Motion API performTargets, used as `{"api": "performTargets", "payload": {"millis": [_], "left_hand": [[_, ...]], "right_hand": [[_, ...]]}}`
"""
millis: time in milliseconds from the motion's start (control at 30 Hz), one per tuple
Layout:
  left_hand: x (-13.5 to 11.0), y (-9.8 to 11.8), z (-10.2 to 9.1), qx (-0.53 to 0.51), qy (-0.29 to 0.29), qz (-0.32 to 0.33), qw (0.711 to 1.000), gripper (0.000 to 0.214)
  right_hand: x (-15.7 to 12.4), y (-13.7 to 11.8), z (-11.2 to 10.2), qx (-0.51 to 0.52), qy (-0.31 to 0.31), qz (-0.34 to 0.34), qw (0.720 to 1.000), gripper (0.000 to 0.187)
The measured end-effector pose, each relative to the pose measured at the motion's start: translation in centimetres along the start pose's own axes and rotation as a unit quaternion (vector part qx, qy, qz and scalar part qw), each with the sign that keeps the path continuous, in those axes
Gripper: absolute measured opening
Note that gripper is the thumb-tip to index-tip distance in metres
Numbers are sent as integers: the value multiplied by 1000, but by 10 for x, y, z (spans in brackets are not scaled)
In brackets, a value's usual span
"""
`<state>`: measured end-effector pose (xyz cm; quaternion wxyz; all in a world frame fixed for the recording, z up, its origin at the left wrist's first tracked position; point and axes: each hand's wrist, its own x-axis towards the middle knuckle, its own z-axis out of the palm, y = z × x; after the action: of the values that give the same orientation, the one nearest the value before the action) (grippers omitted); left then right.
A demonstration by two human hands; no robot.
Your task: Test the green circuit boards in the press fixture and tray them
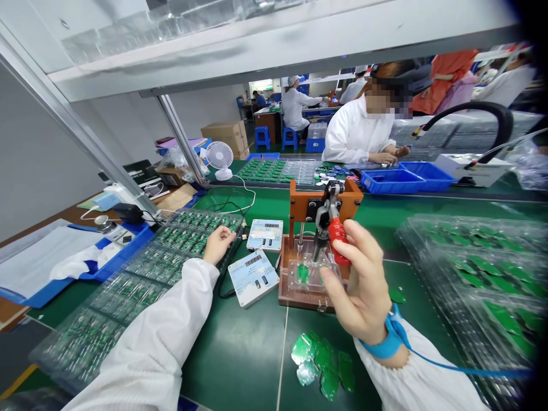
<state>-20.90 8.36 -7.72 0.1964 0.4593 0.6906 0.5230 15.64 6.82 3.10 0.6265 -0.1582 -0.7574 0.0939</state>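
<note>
My right hand (359,279), with a blue wrist strap (387,338), has its fingers around the red handle (338,234) of a toggle clamp. This clamp sits on an orange and brown test fixture (299,298). A green circuit board (303,273) lies under the fixture's clear plate, partly hidden. Over the right edge of a clear tray of boards (171,242), my left hand (220,244) has its fingers pinched together; what they hold, if anything, cannot be made out. Several loose green boards (324,361) lie on the mat in front of the fixture.
Two white meter boxes (253,278) stand left of the fixture. Stacked clear trays with green boards (483,274) fill the right side. Blue bins (391,181) and a small white fan (220,157) are farther back. Across the bench sits a person in a white coat (353,134).
</note>
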Motion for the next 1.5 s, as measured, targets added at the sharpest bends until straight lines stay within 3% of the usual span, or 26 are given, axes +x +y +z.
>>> {"api": "performTargets", "payload": {"millis": [267,967,1367,1500], "left_hand": [[-2,5,-1,-6,-5,-7,1000,43],[-1,-1,-1,14,-20,2,1000,36],[-1,-5,-2,32,-27,12,999,32],[0,-6,-2,34,-30,15,999,31]], "right_hand": [[1,9,7,44,-9,-33,998,79],[-8,13,18,76,18,-11,997,82],[-9,13,17,49,20,-1,999,79],[-4,13,10,56,20,-7,998,68]]}}
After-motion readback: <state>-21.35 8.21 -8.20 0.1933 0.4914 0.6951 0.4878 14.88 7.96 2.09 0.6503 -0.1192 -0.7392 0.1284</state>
